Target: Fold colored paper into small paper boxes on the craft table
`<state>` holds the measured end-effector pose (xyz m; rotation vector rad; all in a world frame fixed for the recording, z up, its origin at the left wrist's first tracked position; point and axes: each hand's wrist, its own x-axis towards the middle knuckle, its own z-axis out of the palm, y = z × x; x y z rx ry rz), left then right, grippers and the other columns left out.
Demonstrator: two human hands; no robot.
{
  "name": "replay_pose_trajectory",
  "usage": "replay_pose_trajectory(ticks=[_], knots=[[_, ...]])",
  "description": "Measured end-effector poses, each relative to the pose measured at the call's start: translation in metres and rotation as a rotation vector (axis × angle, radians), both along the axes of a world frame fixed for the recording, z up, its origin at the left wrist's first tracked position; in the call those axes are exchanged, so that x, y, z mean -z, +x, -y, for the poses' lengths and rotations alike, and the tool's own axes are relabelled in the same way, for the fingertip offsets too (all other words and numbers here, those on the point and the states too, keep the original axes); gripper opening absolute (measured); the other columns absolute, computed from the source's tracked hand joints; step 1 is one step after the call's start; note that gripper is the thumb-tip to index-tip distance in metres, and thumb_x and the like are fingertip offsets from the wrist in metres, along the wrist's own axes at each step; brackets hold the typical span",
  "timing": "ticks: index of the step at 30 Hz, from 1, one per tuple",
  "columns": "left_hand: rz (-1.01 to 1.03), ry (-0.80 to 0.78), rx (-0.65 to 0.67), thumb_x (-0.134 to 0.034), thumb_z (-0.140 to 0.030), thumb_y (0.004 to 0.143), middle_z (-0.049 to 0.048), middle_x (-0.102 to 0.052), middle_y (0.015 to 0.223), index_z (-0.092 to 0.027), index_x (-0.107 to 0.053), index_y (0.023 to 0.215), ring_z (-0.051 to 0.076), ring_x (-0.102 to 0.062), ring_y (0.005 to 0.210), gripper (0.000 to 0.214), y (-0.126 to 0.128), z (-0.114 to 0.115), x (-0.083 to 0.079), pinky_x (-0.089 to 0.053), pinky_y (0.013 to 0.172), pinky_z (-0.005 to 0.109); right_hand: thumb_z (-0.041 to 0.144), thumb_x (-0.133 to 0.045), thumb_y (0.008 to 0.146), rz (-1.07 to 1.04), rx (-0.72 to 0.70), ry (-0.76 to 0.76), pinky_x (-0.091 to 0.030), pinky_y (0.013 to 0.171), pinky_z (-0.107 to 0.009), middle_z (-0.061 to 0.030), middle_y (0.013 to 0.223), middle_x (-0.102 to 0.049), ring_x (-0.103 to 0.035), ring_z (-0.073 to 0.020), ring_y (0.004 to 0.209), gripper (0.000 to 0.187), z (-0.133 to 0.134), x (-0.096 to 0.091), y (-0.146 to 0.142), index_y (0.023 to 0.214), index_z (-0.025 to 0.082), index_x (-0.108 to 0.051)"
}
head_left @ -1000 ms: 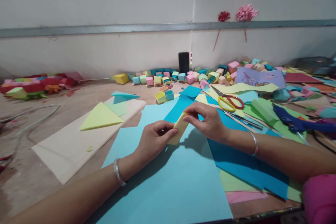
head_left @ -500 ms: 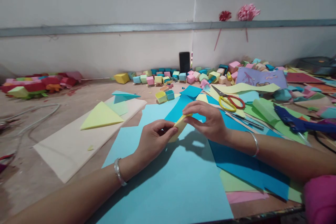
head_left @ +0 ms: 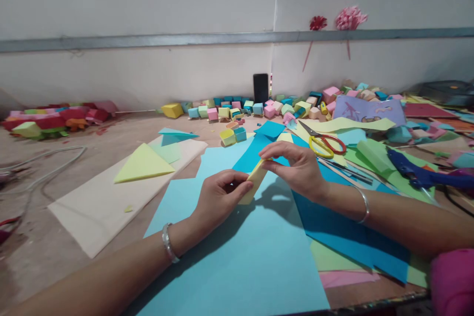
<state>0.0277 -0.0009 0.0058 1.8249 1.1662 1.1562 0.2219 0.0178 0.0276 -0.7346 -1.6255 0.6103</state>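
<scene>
A small piece of folded yellow paper is held tilted above a light blue sheet. My left hand pinches its lower left side between thumb and fingers. At its upper end, the fingertips and thumb of my right hand are closed on the edge. Part of the paper is hidden behind my fingers. Just beyond my hands stand small open paper boxes, one yellow and one blue. A darker blue strip lies under the right hand.
Scissors and a blue glue gun lie to the right among paper pieces. A folded yellow triangle rests on a pale sheet at left. A phone leans on the wall behind rows of small paper boxes.
The yellow paper has turned slightly, so more of its flat face shows below my fingers. Both hands have shifted only a little and still grip it.
</scene>
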Motion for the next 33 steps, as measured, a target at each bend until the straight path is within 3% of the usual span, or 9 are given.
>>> replay_pose_trajectory(ticks=[7, 16, 19, 23, 29, 33], knots=[[-0.023, 0.064, 0.003, -0.07, -0.024, 0.076, 0.0028, -0.071, 0.074, -0.017, -0.073, 0.078, 0.012, -0.062, 0.061, 0.009, 0.002, 0.005, -0.005, -0.049, 0.053, 0.019, 0.022, -0.074, 0.069, -0.126, -0.068, -0.296, -0.053, 0.069, -0.028, -0.001, 0.077, -0.069, -0.064, -0.0131, 0.072, 0.011, 0.0, -0.002, -0.001, 0.077, 0.018, -0.069], [-0.02, -0.017, -0.008, -0.067, -0.029, 0.077, 0.0027, -0.07, 0.073, -0.017, -0.074, 0.078, 0.013, -0.06, 0.061, 0.014, 0.002, 0.004, -0.009, -0.047, 0.053, 0.02, 0.019, -0.071, 0.062, -0.217, -0.123, -0.478, -0.052, 0.066, -0.025, 0.0002, 0.075, -0.067, -0.062, -0.0117, 0.071, 0.016, -0.004, -0.004, -0.001, 0.079, 0.018, -0.07], [-0.073, -0.04, -0.038, -0.063, -0.032, 0.079, 0.0026, -0.069, 0.072, -0.017, -0.074, 0.077, 0.013, -0.058, 0.062, 0.019, 0.0, 0.001, -0.014, -0.044, 0.052, 0.02, 0.014, -0.064, 0.063, -0.111, -0.094, -0.497, -0.049, 0.062, -0.023, 0.0006, 0.074, -0.065, -0.059, -0.0109, 0.068, 0.019, -0.007, -0.003, 0.002, 0.08, 0.018, -0.07], [-0.152, -0.094, -0.054, -0.061, -0.033, 0.079, 0.0035, -0.069, 0.07, -0.017, -0.075, 0.081, 0.014, -0.058, 0.06, 0.021, -0.004, -0.005, -0.013, -0.041, 0.049, 0.021, 0.008, -0.054, 0.062, 0.196, -0.063, -0.552, -0.04, 0.05, -0.02, 0.0012, 0.065, -0.061, -0.053, -0.0097, 0.059, 0.02, -0.013, 0.001, 0.005, 0.073, 0.016, -0.068], [-0.259, -0.062, -0.047, -0.062, -0.03, 0.075, 0.0035, -0.072, 0.073, -0.019, -0.076, 0.079, 0.016, -0.061, 0.063, 0.018, -0.004, -0.009, -0.008, -0.044, 0.054, 0.024, 0.019, -0.059, 0.073, 0.444, -0.133, -0.465, -0.037, 0.046, -0.02, 0.0015, 0.063, -0.063, -0.053, -0.01, 0.056, 0.011, -0.017, 0.007, 0.007, 0.069, 0.018, -0.069], [-0.255, 0.051, -0.006, -0.062, -0.026, 0.076, 0.0032, -0.071, 0.077, -0.021, -0.075, 0.077, 0.016, -0.063, 0.07, 0.014, -0.002, -0.006, -0.009, -0.048, 0.063, 0.025, 0.026, -0.061, 0.082, 0.585, -0.205, -0.242, -0.04, 0.055, -0.022, 0.0004, 0.067, -0.064, -0.057, -0.0117, 0.065, 0.017, -0.016, 0.009, 0.006, 0.073, 0.02, -0.073]])
